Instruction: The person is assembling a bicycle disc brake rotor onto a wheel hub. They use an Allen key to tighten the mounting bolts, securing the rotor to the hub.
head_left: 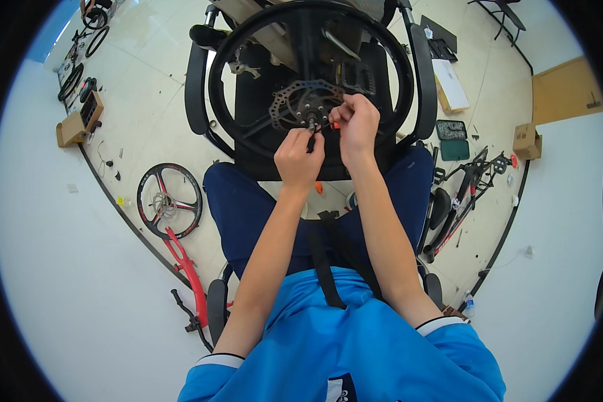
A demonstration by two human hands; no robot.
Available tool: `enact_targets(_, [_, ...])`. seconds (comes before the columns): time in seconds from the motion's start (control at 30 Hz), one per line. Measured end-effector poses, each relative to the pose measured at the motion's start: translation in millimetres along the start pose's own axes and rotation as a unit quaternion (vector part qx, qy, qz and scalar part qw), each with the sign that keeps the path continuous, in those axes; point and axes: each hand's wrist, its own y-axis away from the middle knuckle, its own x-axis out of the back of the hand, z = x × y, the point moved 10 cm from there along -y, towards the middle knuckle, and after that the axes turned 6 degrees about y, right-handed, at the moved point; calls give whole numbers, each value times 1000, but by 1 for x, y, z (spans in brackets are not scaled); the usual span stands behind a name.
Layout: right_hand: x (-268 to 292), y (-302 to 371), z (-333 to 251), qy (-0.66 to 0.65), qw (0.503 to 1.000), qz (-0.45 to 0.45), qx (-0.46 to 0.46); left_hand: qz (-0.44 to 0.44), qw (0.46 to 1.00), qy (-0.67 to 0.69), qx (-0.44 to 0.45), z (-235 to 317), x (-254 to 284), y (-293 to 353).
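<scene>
Fingers pinch together: left hand on axle, right hand beside rotor, between armrests.

Black wheel, thick rim, broad spokes, lying flat across black chair, between chair's armrests. Silvery brake disc, perforated, wavy-edged, fixed face-up around wheel's hub, above near half of chair's seat. Bolts ring hub. Metal axle projecting from hub, toward chair's near edge; tip partly covered.
</scene>
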Motion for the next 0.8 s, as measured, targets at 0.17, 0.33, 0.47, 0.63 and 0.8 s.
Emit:
enact_targets(0.17, [42,21,-17,343,931,-1,123,-15,1000,-10,-14,0,0,-2])
enact_targets(0.33, [39,51,-11,451,861,-87,219,-55,997,-26,-38,3,-3,-7])
enact_targets(0.47, [44,54,13,439,865,-114,215,-62,996,-24,-56,6,-6,-7])
enact_targets(0.63, [32,35,-24,506,815,-150,238,-49,997,-21,-61,6,-2,-8])
enact_targets(0.8, [-28,28,-70,572,681,-270,370,-33,997,40,55,-6,-3,-4])
